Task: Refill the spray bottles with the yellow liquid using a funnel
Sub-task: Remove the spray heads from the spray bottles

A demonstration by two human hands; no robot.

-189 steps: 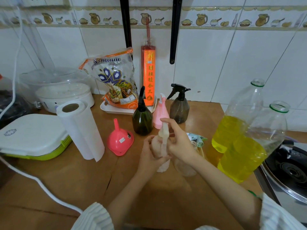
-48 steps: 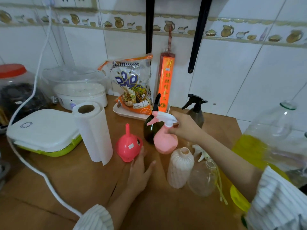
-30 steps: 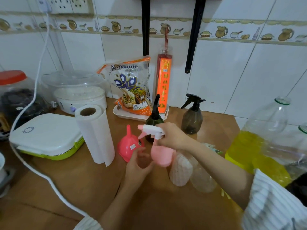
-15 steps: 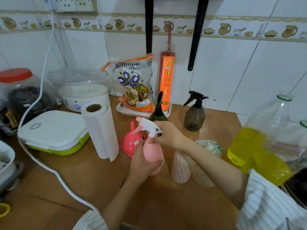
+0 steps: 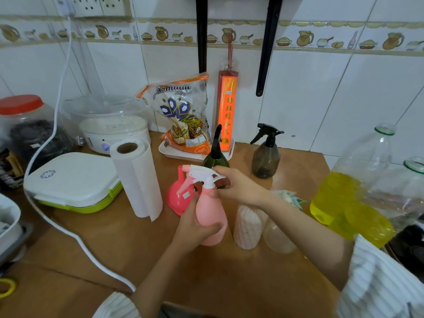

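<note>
A pink spray bottle (image 5: pixel 212 216) with a white trigger head (image 5: pixel 198 176) stands on the wooden counter. My left hand (image 5: pixel 193 228) grips its body from the left. My right hand (image 5: pixel 238 185) grips the neck just under the white head. A pink funnel (image 5: pixel 177 196) lies upside down behind the bottle. A white ribbed bottle (image 5: pixel 249 223) and a clear bottle (image 5: pixel 276 237), both without heads, stand under my right forearm. Two large bottles of yellow liquid (image 5: pixel 339 196) (image 5: pixel 376 223) stand at the right. Green (image 5: pixel 215 157) and grey (image 5: pixel 266 154) spray bottles stand behind.
A paper towel roll (image 5: pixel 135 177) stands left of the funnel. A white and green box (image 5: pixel 73 182) lies further left, and a white cable (image 5: pixel 68 232) crosses the counter. A tray (image 5: pixel 169 150) with a rice bag stands against the tiled wall. A stove (image 5: pixel 410 249) is at the right edge.
My right hand carried the pink spray bottle from the back toward me. My left hand rose from the counter and took hold of its body. The bottle now stands nearer the front.
</note>
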